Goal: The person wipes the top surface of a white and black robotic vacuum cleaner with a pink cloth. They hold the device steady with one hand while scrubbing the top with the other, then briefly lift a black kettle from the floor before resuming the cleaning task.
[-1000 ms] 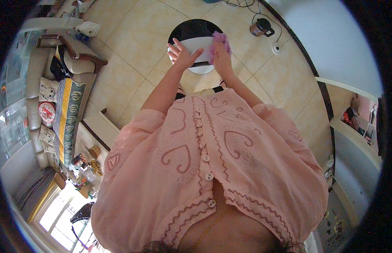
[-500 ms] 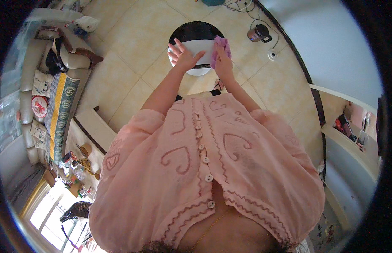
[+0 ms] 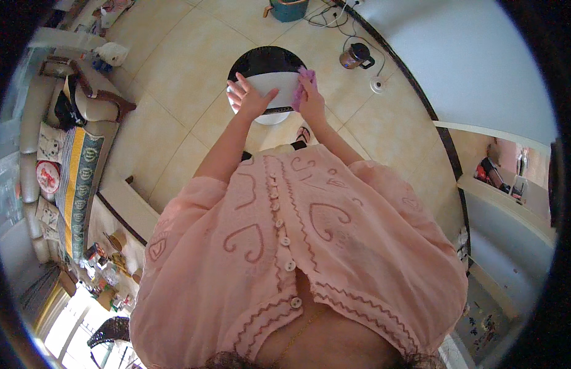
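Your left hand (image 3: 248,98) lies flat with fingers spread on the white panel (image 3: 279,86) of a round black stool (image 3: 264,61) that stands on the tiled floor (image 3: 175,67) straight ahead of you, its grip released and holding nothing. Your right hand (image 3: 310,101) has its grip clenched on a purple cloth (image 3: 305,83), pressed against the panel's right edge (the two hands sit near each other, one at each side of the panel). A kettle (image 3: 356,56) stands well apart by the wall, and a sofa (image 3: 82,147) runs along your left.
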`<action>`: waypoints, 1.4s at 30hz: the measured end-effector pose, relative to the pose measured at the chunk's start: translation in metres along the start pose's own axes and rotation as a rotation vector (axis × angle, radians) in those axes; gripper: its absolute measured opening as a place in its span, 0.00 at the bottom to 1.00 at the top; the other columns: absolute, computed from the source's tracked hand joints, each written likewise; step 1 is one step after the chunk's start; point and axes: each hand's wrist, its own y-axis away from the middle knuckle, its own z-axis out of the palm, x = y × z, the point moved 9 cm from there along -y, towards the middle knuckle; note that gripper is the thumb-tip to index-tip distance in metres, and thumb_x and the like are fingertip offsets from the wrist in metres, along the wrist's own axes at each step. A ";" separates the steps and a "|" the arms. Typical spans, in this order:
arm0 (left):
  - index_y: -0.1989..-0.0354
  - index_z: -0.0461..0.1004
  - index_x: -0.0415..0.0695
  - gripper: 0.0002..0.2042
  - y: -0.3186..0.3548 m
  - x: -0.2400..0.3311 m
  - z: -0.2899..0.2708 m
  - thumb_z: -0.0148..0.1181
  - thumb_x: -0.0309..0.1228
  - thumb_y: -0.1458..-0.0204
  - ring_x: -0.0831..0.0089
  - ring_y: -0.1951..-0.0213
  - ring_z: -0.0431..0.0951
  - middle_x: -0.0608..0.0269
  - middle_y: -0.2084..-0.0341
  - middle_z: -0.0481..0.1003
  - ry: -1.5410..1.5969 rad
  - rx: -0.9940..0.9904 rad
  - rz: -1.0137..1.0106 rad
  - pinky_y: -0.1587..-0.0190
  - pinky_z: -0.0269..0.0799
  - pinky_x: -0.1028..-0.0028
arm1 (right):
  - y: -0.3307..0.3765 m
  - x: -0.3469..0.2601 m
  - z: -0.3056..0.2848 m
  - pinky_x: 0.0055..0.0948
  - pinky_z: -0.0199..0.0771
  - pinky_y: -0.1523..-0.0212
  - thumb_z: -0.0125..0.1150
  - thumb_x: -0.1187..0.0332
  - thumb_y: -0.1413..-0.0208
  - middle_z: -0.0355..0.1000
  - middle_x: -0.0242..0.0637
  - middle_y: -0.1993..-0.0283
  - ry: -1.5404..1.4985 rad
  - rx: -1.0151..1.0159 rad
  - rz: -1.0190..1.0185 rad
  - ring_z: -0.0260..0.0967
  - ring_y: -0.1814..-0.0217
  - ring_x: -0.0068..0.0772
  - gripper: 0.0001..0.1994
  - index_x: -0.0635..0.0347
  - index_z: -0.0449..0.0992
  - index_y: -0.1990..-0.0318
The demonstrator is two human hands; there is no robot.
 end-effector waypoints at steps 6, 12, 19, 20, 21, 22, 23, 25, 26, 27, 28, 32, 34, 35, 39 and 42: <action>0.36 0.28 0.48 0.59 0.000 0.002 -0.005 0.61 0.62 0.70 0.37 0.38 0.27 0.39 0.38 0.26 0.014 0.033 0.077 0.42 0.33 0.44 | -0.016 0.055 -0.046 0.19 0.69 0.66 0.40 0.80 0.51 0.70 0.35 0.61 -0.209 0.081 0.111 0.69 0.64 0.25 0.20 0.62 0.68 0.50; 0.45 0.59 0.42 0.33 0.026 0.043 -0.067 0.58 0.49 0.56 0.57 0.48 0.65 0.44 0.50 0.64 0.394 0.330 0.362 0.50 0.62 0.61 | 0.001 -0.020 -0.016 0.22 0.72 0.62 0.40 0.79 0.51 0.69 0.35 0.58 -1.101 -0.229 0.487 0.68 0.62 0.24 0.20 0.64 0.65 0.49; 0.61 0.74 0.40 0.14 0.036 0.065 -0.052 0.59 0.34 0.53 0.74 0.74 0.73 0.59 0.74 0.76 0.627 0.031 0.398 0.69 0.69 0.75 | 0.013 -0.056 0.025 0.23 0.70 0.60 0.50 0.72 0.48 0.69 0.34 0.58 -0.844 -0.357 0.446 0.69 0.62 0.25 0.17 0.64 0.65 0.49; 0.63 0.74 0.40 0.12 0.031 0.055 -0.057 0.60 0.33 0.54 0.74 0.74 0.73 0.59 0.75 0.76 0.570 0.098 0.399 0.69 0.69 0.75 | 0.008 -0.054 0.023 0.23 0.70 0.60 0.51 0.71 0.48 0.69 0.36 0.58 -0.604 -0.386 0.325 0.69 0.61 0.26 0.17 0.64 0.65 0.49; 0.64 0.75 0.41 0.11 0.030 0.050 -0.061 0.60 0.32 0.55 0.74 0.74 0.73 0.59 0.76 0.76 0.513 0.159 0.397 0.69 0.69 0.75 | 0.002 -0.045 0.021 0.24 0.70 0.60 0.51 0.71 0.48 0.69 0.37 0.57 -0.362 -0.407 0.207 0.68 0.60 0.26 0.18 0.64 0.65 0.49; 0.66 0.76 0.42 0.09 0.042 0.056 -0.075 0.59 0.29 0.56 0.73 0.74 0.75 0.58 0.78 0.75 0.462 0.207 0.365 0.69 0.69 0.75 | -0.003 -0.039 0.021 0.24 0.70 0.59 0.52 0.70 0.48 0.69 0.38 0.56 -0.121 -0.421 0.089 0.68 0.60 0.27 0.18 0.63 0.65 0.49; 0.66 0.76 0.42 0.09 0.041 0.051 -0.078 0.59 0.30 0.56 0.74 0.74 0.74 0.59 0.78 0.76 0.485 0.261 0.366 0.69 0.69 0.75 | -0.009 -0.031 0.020 0.26 0.69 0.57 0.51 0.70 0.48 0.68 0.41 0.54 -0.100 -0.394 0.063 0.68 0.57 0.31 0.18 0.63 0.65 0.49; 0.67 0.77 0.42 0.09 0.040 0.043 -0.092 0.60 0.32 0.55 0.76 0.76 0.74 0.61 0.80 0.76 0.530 0.371 0.369 0.71 0.69 0.76 | -0.020 -0.022 0.019 0.31 0.67 0.52 0.50 0.69 0.48 0.66 0.46 0.50 -0.056 -0.341 0.008 0.66 0.53 0.38 0.18 0.63 0.64 0.48; 0.59 0.74 0.45 0.14 0.037 0.045 -0.085 0.59 0.35 0.55 0.66 0.64 0.75 0.52 0.65 0.75 0.487 0.204 0.330 0.61 0.69 0.68 | -0.022 -0.022 0.021 0.34 0.64 0.49 0.49 0.69 0.48 0.63 0.49 0.48 0.107 -0.305 -0.165 0.63 0.49 0.42 0.20 0.63 0.62 0.47; 0.55 0.71 0.47 0.17 0.041 0.049 -0.084 0.59 0.34 0.55 0.62 0.58 0.70 0.52 0.58 0.69 0.288 0.278 0.376 0.56 0.65 0.64 | -0.019 -0.028 0.024 0.38 0.60 0.46 0.49 0.69 0.48 0.59 0.52 0.45 0.274 -0.269 -0.337 0.60 0.46 0.47 0.21 0.63 0.60 0.45; 0.51 0.68 0.49 0.21 0.044 0.052 -0.078 0.59 0.34 0.56 0.57 0.51 0.65 0.51 0.51 0.64 0.087 0.349 0.421 0.52 0.62 0.60 | -0.014 -0.033 0.026 0.41 0.56 0.42 0.48 0.69 0.48 0.56 0.54 0.42 0.442 -0.230 -0.509 0.57 0.42 0.52 0.22 0.64 0.59 0.44; 0.40 0.55 0.55 0.30 0.052 0.049 -0.025 0.57 0.39 0.54 0.45 0.38 0.40 0.53 0.37 0.40 -0.194 0.366 0.754 0.41 0.40 0.48 | 0.010 -0.030 0.043 0.51 0.38 0.36 0.47 0.67 0.47 0.37 0.58 0.35 0.496 -0.259 -0.546 0.38 0.34 0.60 0.30 0.65 0.45 0.38; 0.40 0.55 0.54 0.29 0.070 0.051 -0.011 0.54 0.41 0.52 0.46 0.37 0.40 0.53 0.37 0.41 -0.299 0.364 0.724 0.40 0.38 0.49 | 0.017 -0.031 0.042 0.51 0.37 0.36 0.47 0.67 0.46 0.37 0.58 0.35 0.487 -0.231 -0.556 0.37 0.34 0.61 0.29 0.65 0.45 0.38; 0.40 0.55 0.53 0.28 0.075 0.052 -0.006 0.52 0.42 0.51 0.47 0.37 0.40 0.53 0.37 0.42 -0.349 0.363 0.710 0.40 0.37 0.49 | 0.018 -0.032 0.041 0.51 0.36 0.36 0.46 0.67 0.46 0.37 0.58 0.35 0.485 -0.216 -0.563 0.36 0.34 0.61 0.29 0.65 0.46 0.38; 0.40 0.55 0.48 0.26 0.066 0.063 -0.009 0.45 0.42 0.47 0.53 0.36 0.42 0.57 0.37 0.45 -0.424 0.384 0.821 0.39 0.36 0.50 | 0.020 -0.030 0.037 0.52 0.34 0.36 0.46 0.68 0.46 0.36 0.59 0.35 0.406 -0.226 -0.567 0.34 0.33 0.61 0.29 0.65 0.45 0.38; 0.41 0.56 0.44 0.24 0.059 0.088 -0.016 0.42 0.39 0.46 0.58 0.37 0.46 0.56 0.39 0.49 -0.450 0.376 0.932 0.39 0.39 0.53 | 0.027 -0.033 0.037 0.53 0.34 0.36 0.46 0.68 0.46 0.38 0.60 0.35 0.392 -0.223 -0.579 0.33 0.33 0.60 0.29 0.65 0.45 0.38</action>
